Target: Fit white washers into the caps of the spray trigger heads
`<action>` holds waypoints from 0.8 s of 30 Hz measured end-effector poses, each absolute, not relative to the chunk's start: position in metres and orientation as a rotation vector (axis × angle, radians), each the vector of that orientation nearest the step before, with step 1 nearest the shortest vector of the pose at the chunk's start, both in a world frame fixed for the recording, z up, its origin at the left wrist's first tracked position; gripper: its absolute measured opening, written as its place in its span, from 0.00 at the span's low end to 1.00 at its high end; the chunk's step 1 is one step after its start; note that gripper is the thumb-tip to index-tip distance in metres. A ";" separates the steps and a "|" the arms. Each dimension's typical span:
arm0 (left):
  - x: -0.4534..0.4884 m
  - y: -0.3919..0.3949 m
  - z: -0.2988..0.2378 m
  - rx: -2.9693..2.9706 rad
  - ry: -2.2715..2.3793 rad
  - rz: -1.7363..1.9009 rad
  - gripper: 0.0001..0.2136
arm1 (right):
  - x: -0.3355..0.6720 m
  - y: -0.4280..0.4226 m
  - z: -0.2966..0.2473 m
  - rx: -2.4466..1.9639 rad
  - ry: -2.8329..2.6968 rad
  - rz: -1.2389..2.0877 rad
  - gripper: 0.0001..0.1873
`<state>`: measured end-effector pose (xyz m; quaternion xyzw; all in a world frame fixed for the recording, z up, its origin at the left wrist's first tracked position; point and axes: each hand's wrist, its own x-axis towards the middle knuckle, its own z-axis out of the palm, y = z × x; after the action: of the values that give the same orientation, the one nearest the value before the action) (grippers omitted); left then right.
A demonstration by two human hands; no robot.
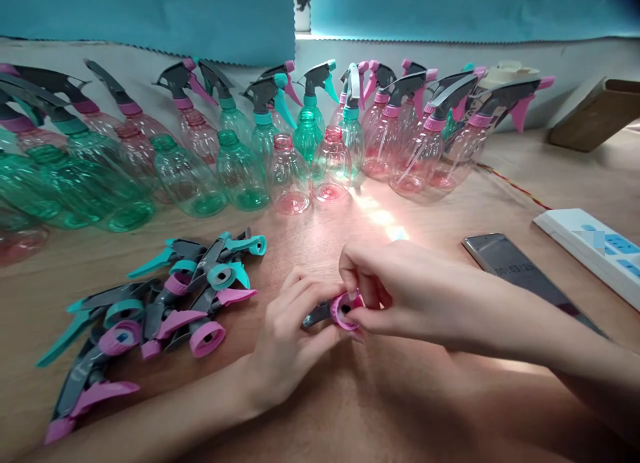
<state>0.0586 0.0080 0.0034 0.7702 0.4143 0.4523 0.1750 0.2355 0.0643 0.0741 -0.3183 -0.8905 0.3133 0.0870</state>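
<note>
My left hand [295,319] is closed around a grey trigger sprayer head [319,315], its pink collar [338,311] turned with the opening towards me. At that collar my right hand [375,283] has its fingers curled, with the thumb at the rim of the opening and a fingertip on the upper edge. Any small part between the right fingertips is hidden. Left of my hands lies a pile of loose sprayer heads [163,306] with pink or teal collars and triggers. One pink-collared sprayer head [80,376] lies nearest my left forearm.
Behind stand several clear pink bottles [290,179] and green bottles [243,176], some open-necked, others fitted with sprayers. To the right are a phone [520,266], a white power strip [575,229] with a red-yellow wire and a brown block [590,116]. Blue cloth [150,16] hangs behind.
</note>
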 end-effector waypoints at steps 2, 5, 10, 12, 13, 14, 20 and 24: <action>0.058 0.008 0.004 2.177 1.193 1.286 0.06 | 0.234 0.065 0.071 -0.973 -2.575 1.104 0.08; 0.059 0.007 0.004 2.200 1.219 1.287 0.06 | 0.233 0.067 0.070 -1.010 -2.498 1.260 0.10; 0.059 0.006 0.002 2.238 1.223 1.298 0.04 | 0.229 0.067 0.066 -1.037 -2.429 1.346 0.10; 0.058 0.006 0.001 2.227 1.247 1.281 0.02 | 0.226 0.066 0.062 -1.021 -2.411 1.331 0.10; 0.057 0.007 0.000 2.220 1.255 1.273 0.01 | 0.224 0.066 0.060 -1.020 -2.406 1.315 0.10; 0.056 0.008 -0.001 2.214 1.260 1.263 0.02 | 0.223 0.065 0.058 -1.023 -2.407 1.296 0.10; 0.054 0.010 -0.002 2.206 1.265 1.218 0.05 | 0.220 0.058 0.058 -1.011 -2.488 0.992 0.08; 0.055 0.009 -0.002 2.206 1.272 1.221 0.03 | 0.220 0.060 0.059 -1.010 -2.537 1.068 0.08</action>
<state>0.0550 0.0092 -0.0025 0.7714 0.4447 0.4268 0.1581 0.2204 0.0602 0.0591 -0.3426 -0.8606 0.3621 0.1046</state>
